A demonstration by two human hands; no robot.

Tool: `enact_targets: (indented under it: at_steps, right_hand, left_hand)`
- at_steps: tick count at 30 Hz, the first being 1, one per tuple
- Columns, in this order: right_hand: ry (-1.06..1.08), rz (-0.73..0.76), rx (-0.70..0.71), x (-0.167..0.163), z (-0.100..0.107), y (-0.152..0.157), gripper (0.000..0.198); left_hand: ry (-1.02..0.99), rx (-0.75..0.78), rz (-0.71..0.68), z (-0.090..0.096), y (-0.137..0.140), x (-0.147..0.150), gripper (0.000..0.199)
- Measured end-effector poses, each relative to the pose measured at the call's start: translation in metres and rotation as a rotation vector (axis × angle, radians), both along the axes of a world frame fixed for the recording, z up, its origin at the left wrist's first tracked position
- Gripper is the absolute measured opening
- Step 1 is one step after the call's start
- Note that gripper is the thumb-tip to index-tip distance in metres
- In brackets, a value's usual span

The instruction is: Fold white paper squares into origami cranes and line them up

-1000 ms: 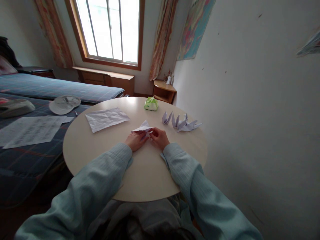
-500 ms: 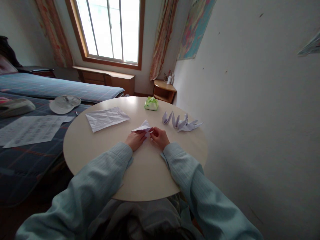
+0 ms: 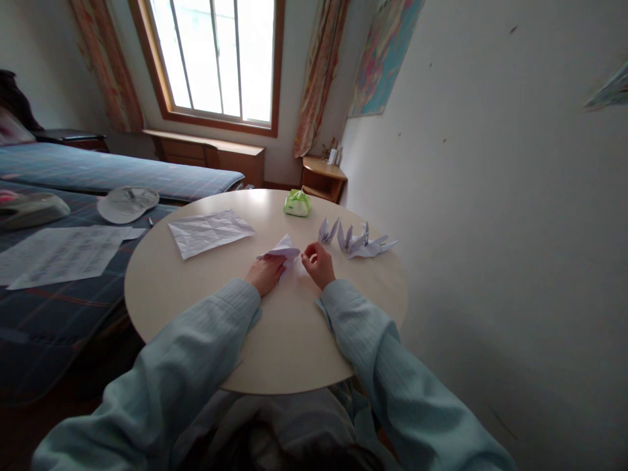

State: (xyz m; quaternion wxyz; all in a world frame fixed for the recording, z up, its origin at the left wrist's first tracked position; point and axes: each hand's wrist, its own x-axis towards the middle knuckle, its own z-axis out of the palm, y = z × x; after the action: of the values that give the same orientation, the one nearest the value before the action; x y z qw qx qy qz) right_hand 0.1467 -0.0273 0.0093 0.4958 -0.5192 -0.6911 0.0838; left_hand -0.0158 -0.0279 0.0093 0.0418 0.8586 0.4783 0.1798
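Note:
A partly folded piece of white paper (image 3: 284, 246) lies on the round table, with a raised point and a flap leaning right. My left hand (image 3: 265, 273) is closed on its lower left side, fingers pressing it against the tabletop. Just to the right, my right hand (image 3: 318, 264) is curled with its fingertips pinched close to the paper's right corner. Whether those fingertips hold anything is too small to see. Several folded paper cranes (image 3: 363, 242) stand beyond my right hand. A creased white sheet (image 3: 210, 232) lies flat at the left.
A green and white tissue pack (image 3: 297, 203) sits near the far edge of the round table (image 3: 275, 340). On the bed at the left are a white cap (image 3: 128, 204) and printed sheets (image 3: 69, 254). A white wall (image 3: 490, 229) runs close along the right side.
My right hand has moved slightly right and up from the folded paper, and its fingers have curled. The paper's right flap shows more now. My left hand has stayed put.

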Motion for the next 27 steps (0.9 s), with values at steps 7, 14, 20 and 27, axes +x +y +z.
enact_targets:
  at_steps: [7,14,20,27]
  right_hand:
    - [-0.058,0.105,-0.069,0.002,-0.014,0.01,0.041]
    - [-0.18,0.212,-0.113,0.002,-0.014,0.007,0.039]
    - [-0.2,0.211,-0.164,0.002,-0.014,0.008,0.037]
    - [-0.231,0.204,-0.193,0.0,-0.014,0.006,0.041]
  left_hand:
    - [-0.025,-0.008,0.007,0.001,0.001,-0.001,0.032]
    - [-0.072,0.016,-0.096,0.002,-0.001,-0.001,0.035]
    - [-0.045,0.048,-0.127,0.006,-0.005,0.0,0.034]
    - [0.035,0.134,-0.133,0.004,-0.005,0.0,0.029]
